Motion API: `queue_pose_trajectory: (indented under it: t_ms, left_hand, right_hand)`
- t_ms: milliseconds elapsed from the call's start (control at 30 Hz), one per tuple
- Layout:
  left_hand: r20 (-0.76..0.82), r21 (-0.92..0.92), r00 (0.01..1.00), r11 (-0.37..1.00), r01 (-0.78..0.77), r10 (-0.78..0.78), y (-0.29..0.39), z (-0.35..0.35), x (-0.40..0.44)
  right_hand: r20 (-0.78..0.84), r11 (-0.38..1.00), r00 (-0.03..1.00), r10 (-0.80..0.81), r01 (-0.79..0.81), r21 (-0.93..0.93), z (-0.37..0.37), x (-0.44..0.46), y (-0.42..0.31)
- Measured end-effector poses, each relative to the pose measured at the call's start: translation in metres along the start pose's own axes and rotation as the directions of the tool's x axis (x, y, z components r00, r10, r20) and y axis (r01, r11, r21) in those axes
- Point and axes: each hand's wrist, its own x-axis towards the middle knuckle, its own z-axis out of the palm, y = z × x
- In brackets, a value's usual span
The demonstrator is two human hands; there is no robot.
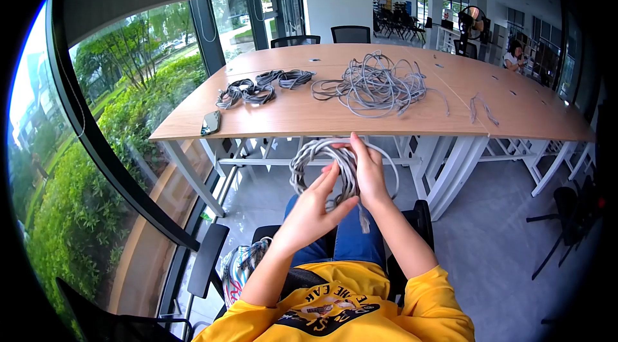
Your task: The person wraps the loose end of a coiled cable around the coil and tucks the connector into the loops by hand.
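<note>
A coil of grey cable [304, 163] hangs in front of the table edge, above my lap, held between both hands. My left hand [320, 199] grips its near side, fingers pointing up along the strands and thumb stretched to the right. My right hand [369, 171] closes on the coil's right side, its forefinger raised at the top. One loose loop of the cable bows out to the right of my right hand. A cable end with a pale plug [365, 222] dangles below the coil. Part of the coil is hidden behind my fingers.
On the wooden table [277, 124] lie a tangled cable pile [380, 84], several tied cable coils [246, 93], a phone [210, 123] and a short loose cable [483, 109]. A bag [241, 265] sits at my left beside the armrest [209, 258]. A person [514, 57] is far right.
</note>
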Motion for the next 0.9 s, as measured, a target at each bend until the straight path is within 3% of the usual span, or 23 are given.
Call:
queue_pose_trajectory:
  t_ms: [67, 100, 133, 200, 267, 300, 400, 433, 500, 600, 667, 733, 767, 867, 900]
  left_hand:
    - [0.144, -0.023, 0.926, 0.934, 0.356, -0.349, 0.026, -0.032, 0.0]
    - [-0.01, -0.075, 0.941, 0.939, 0.336, -0.338, 0.017, -0.039, -0.004]
    - [-0.184, 0.144, 0.982, 0.988, 0.062, -0.034, 0.011, -0.045, -0.005]
    - [-0.252, 0.461, 0.939, 0.882, -0.095, 0.233, 0.007, -0.052, 0.005]
    - [-0.089, 0.401, 0.984, 0.91, -0.106, 0.153, -0.007, -0.046, 0.012]
    - [0.019, 0.197, 0.996, 0.976, 0.086, -0.092, -0.007, -0.042, 0.015]
    - [0.166, -0.046, 0.962, 0.973, 0.227, -0.217, -0.018, -0.032, 0.017]
    - [0.166, -0.045, 0.962, 0.973, 0.227, -0.217, -0.02, -0.029, 0.015]
    - [0.101, 0.034, 0.981, 0.986, 0.162, -0.164, -0.021, -0.025, 0.008]
    - [0.028, -0.063, 0.99, 0.989, 0.137, -0.136, -0.003, -0.021, 0.006]
    - [0.021, -0.044, 0.989, 0.988, 0.147, -0.146, -0.003, -0.02, 0.004]
    - [0.025, 0.172, 1.0, 0.985, -0.005, 0.001, -0.015, -0.019, 0.003]
    - [0.026, 0.172, 1.0, 0.985, -0.005, 0.0, -0.015, -0.018, 0.001]
    - [0.009, 0.131, 1.0, 0.991, 0.003, -0.004, -0.012, -0.017, 0.001]
    - [-0.025, 0.119, 0.999, 0.992, 0.043, -0.04, -0.008, -0.017, 0.001]
  right_hand:
    - [-0.029, 1.0, 0.999, -0.023, 0.022, -0.022, -0.004, 0.003, 0.004]
    - [0.07, 0.993, 0.997, -0.042, 0.049, -0.103, -0.006, 0.001, -0.001]
    - [0.167, 0.981, 0.985, -0.048, 0.078, -0.179, -0.008, -0.002, -0.003]
    - [0.222, 0.97, 0.975, -0.024, 0.077, -0.233, -0.009, -0.004, -0.004]
    - [0.344, 0.958, 0.939, 0.008, 0.092, -0.272, -0.006, -0.011, -0.009]
    - [0.403, 0.958, 0.915, 0.034, 0.085, -0.275, -0.005, -0.015, -0.011]
    - [0.412, 0.98, 0.91, 0.032, 0.052, -0.192, -0.001, -0.019, -0.016]
    - [0.413, 0.98, 0.91, 0.032, 0.053, -0.191, -0.003, -0.016, -0.013]
    - [0.405, 0.916, 0.895, -0.185, 0.307, -0.259, -0.009, -0.009, -0.005]
    - [0.349, 0.931, 0.933, -0.087, 0.201, -0.306, -0.018, -0.009, -0.01]
    - [0.337, 0.923, 0.934, -0.116, 0.227, -0.31, -0.016, -0.01, -0.014]
    - [0.353, 0.894, 0.93, -0.103, 0.242, -0.376, -0.015, -0.012, -0.019]
    - [0.353, 0.895, 0.93, -0.103, 0.241, -0.376, -0.016, -0.012, -0.018]
    - [0.362, 0.935, 0.928, -0.09, 0.204, -0.29, -0.018, -0.006, -0.012]
    - [0.34, 0.963, 0.94, -0.01, 0.1, -0.251, -0.02, -0.003, -0.009]
